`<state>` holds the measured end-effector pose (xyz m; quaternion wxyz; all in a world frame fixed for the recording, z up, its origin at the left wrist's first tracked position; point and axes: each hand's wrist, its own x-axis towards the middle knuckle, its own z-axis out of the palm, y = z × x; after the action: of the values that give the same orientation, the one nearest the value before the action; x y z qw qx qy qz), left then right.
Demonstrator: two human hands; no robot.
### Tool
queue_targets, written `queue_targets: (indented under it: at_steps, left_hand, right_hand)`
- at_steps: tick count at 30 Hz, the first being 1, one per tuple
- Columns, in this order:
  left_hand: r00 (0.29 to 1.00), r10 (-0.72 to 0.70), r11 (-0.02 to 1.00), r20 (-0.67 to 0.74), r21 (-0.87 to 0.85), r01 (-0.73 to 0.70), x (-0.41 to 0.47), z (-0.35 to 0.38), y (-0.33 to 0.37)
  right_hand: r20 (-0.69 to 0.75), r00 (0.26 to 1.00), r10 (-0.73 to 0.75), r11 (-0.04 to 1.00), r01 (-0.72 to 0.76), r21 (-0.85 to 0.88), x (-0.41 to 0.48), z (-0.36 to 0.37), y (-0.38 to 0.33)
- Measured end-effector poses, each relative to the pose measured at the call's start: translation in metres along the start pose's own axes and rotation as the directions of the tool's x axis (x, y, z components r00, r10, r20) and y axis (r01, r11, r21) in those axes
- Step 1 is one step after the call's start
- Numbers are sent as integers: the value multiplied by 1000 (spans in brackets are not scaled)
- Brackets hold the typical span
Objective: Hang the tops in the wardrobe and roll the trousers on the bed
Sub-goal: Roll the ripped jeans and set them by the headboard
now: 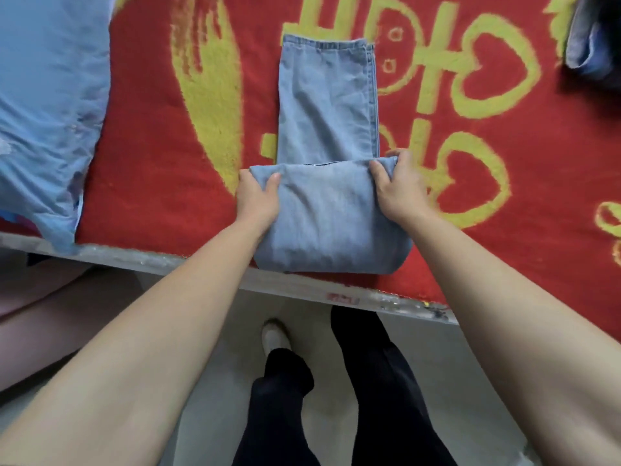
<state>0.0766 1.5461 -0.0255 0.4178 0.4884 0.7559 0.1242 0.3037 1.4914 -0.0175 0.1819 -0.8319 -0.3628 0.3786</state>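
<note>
step: we roll the jeans (327, 105) on the bed (161, 203), near its edge | left hand (257, 196) and right hand (398, 190) curl around the ends of the roll | risk: uneven push from one hand makes the roll crooked or loose

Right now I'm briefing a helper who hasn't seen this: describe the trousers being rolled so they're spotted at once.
Start at the bed's red blanket with yellow patterns. Mid near edge lie light-blue jeans, their near end rolled, gripped by the left hand and right hand. Unlike the pale blue garment at left and dark bundle far right, only they are held.
</note>
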Motion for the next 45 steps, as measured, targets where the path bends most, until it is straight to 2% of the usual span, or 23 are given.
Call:
queue_targets:
  at_steps: [4, 8, 11, 17, 23, 26, 30, 32, 35, 40, 42, 45]
  left_hand:
    - [990, 6, 984, -141, 178, 20, 17, 34, -8]
    - [984, 0, 930, -180, 362, 66, 29, 48, -10]
    - [988, -16, 902, -150, 425, 79, 33, 47, -8]
    - [998, -43, 894, -34, 445, 54, 45, 40, -6]
    - [1000, -29, 896, 10, 444, 21, 42, 31, -3]
    - [1000, 26, 926, -13, 377, -19, 35, 26, -5]
    - [995, 98, 959, -12, 270, -91, 37, 22, -1]
    - [989, 150, 963, -5, 227, -145, 52, 19, 6]
    - [994, 106, 988, 13, 107, -107, 78, 13, 24]
    - [998, -1, 993, 55, -120, 8, 126, 24, 80]
    - [990, -15, 967, 144, -248, 51, 141, 28, 108]
    - [948, -9, 875, 317, -457, 161, 154, 24, 145]
  right_hand:
    - [30, 999, -41, 997, 43, -64, 31, 27, 13]
    - [43, 997, -64, 978, 71, -196, 42, 38, 16]
    - [82, 996, -32, 966, 52, -252, 44, 37, 12]
    - [123, 992, 28, 970, 3, -241, 44, 37, 9]
    - [108, 994, -10, 962, 39, -269, 41, 32, 7]
    - [52, 997, -64, 957, 76, -279, 34, 28, 9]
    - [-60, 998, 4, 970, -18, -243, 26, 29, 9]
    - [-145, 989, -28, 962, -13, -271, 33, 25, 4]
    - [-197, 978, -63, 966, 10, -258, 63, 17, -16]
    - [-114, 991, 73, 995, -81, -65, 146, 9, -77]
    - [-51, 992, 117, 993, -117, -3, 168, 6, -98]
    - [39, 989, 143, 989, -144, 30, 181, -4, -115]
